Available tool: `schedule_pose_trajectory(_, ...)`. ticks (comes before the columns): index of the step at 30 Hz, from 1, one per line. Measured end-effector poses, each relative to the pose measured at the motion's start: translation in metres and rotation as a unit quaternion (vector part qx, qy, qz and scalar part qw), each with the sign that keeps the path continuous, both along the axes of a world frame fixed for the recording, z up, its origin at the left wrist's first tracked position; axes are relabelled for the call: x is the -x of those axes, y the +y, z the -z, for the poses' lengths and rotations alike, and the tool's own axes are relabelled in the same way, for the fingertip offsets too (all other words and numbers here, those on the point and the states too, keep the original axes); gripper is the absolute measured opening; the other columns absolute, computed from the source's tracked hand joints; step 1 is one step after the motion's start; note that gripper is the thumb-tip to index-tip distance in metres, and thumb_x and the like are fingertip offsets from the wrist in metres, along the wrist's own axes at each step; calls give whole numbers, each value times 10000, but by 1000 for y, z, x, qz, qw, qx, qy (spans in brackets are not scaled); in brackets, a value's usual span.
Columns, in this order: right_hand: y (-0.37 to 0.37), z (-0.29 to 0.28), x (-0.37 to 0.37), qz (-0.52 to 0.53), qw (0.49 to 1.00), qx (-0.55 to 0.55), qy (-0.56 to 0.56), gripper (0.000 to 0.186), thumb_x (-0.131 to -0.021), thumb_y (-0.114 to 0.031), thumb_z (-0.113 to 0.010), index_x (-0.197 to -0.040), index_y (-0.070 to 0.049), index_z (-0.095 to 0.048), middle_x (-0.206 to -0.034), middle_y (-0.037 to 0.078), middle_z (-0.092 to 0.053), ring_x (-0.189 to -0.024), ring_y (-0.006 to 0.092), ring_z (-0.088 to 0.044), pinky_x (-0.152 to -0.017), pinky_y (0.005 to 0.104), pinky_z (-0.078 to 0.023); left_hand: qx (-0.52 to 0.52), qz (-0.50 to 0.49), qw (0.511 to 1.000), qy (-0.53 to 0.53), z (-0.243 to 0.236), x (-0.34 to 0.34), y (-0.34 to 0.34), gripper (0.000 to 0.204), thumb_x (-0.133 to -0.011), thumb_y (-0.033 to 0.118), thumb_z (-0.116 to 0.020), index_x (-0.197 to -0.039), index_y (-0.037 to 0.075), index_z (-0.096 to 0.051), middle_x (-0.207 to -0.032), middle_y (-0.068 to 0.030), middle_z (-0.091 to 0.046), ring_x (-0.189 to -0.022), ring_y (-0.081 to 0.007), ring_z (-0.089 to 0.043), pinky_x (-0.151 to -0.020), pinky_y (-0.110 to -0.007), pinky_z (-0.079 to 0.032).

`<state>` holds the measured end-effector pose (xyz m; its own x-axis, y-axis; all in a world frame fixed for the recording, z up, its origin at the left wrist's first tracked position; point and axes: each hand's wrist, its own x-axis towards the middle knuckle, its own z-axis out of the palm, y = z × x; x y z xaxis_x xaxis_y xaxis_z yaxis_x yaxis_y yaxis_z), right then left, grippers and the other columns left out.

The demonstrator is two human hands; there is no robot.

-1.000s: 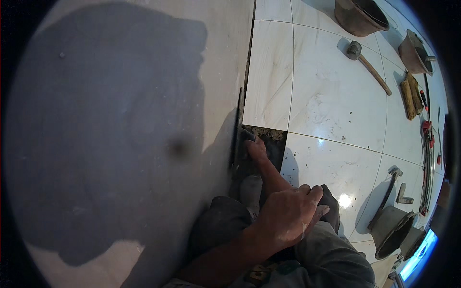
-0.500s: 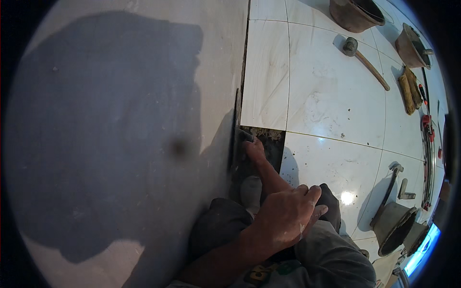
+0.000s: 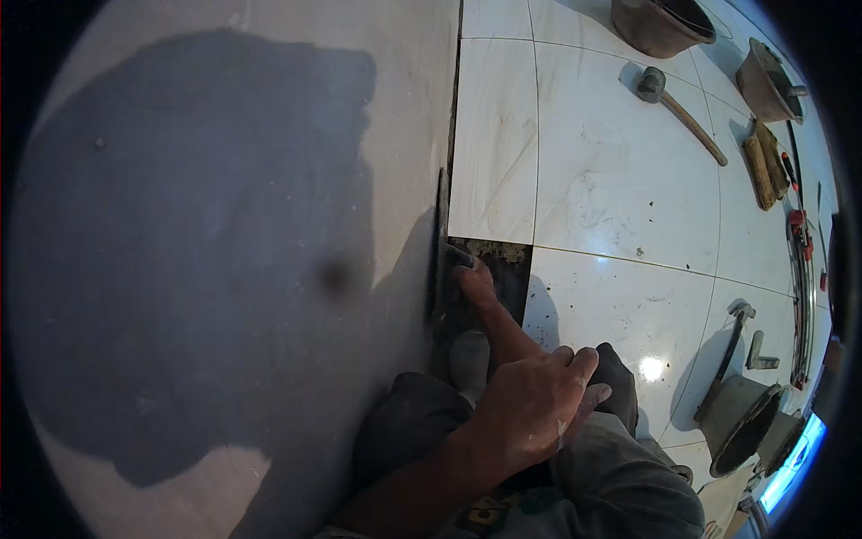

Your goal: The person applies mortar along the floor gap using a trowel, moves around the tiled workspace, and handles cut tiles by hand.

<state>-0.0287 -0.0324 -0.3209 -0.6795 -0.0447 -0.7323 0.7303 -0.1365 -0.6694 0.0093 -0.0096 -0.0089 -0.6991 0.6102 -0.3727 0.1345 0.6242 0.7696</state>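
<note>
My right hand (image 3: 478,280) is closed around the handle of a plastering trowel (image 3: 441,220). The long thin blade shows edge-on, upright against the grey wall (image 3: 404,135). Below the hand lies a dark, untiled strip of floor (image 3: 512,274) with crumbly mortar at its far end. My left hand (image 3: 534,409) is over my lap, its fingers curled and nothing visible in them. It covers part of my right forearm.
White floor tiles (image 3: 628,162) spread to the right. On them are a mallet (image 3: 678,115), two buckets (image 3: 660,25) at the far right, wood pieces (image 3: 763,171), a hammer (image 3: 732,346) leaning on a tipped bucket (image 3: 732,418), and a long tile cutter (image 3: 802,296).
The view has shifted very slightly. My right hand and the trowel stay at nearly the same place by the wall, and my left hand has not visibly moved.
</note>
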Motion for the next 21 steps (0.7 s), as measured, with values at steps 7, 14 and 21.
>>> schedule_pose_trajectory(7,1,5,0,17,999,20,-21,334,-684,-198,-593,-959,-10,-615,-777,107,-634,-748,195,-609,-698,334,-477,6,4,1000,-2,-2,1,3,353,-883,289,-541,-1075,-5,-510,-922,-200,-612,-865,-354,-609,-724,-415,-498)
schedule_pose_trajectory(14,4,1,-1,4,995,-94,18,313,-690,-182,-577,-942,1,-611,-744,105,-624,-712,197,-609,-673,344,-481,-8,5,1000,-25,-2,3,5,342,-873,262,-561,-1072,-10,-508,-918,-204,-607,-863,-355,-608,-729,-410,-496)
schedule_pose_trajectory(21,-2,-21,0,25,997,-64,31,306,-693,-189,-567,-922,5,-625,-764,141,-642,-714,216,-626,-661,348,-483,-13,-7,1000,-12,-5,3,3,327,-873,268,-563,-1038,-11,-523,-897,-201,-607,-846,-355,-611,-710,-411,-500)
